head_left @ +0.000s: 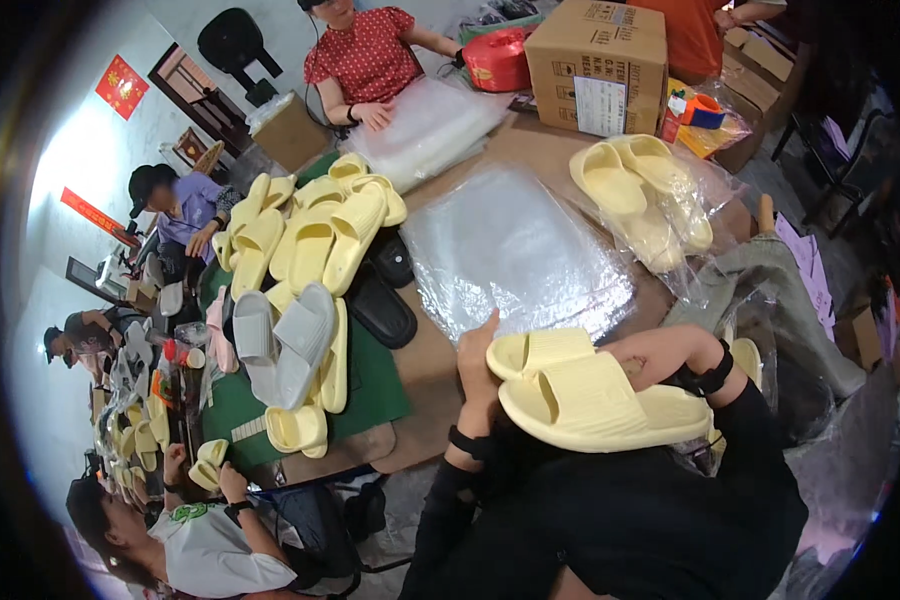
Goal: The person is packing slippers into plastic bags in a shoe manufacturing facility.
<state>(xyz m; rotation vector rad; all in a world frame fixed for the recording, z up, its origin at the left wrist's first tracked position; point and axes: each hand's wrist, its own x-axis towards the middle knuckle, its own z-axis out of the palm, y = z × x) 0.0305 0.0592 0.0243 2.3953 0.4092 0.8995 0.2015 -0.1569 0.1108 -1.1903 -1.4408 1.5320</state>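
Note:
My right hand [652,356] holds a pair of pale yellow slide slippers [595,405], one lying partly over the other, close in front of me. The slippers hide most of its fingers. Just left of the toes is my left hand [478,365], its index finger stretched out at the near edge of a stack of clear plastic bags [520,255]. The stack lies flat on the brown tabletop. To the right of it, another yellow pair [640,185] sits inside a clear bag.
Yellow slippers [315,240] and a grey pair [288,335] are heaped on a green mat [380,390] at left. A black slipper [380,305] lies beside them. Farther back stand a cardboard box [595,65] and more plastic bags [425,120] under a co-worker's hand. Other people work at left.

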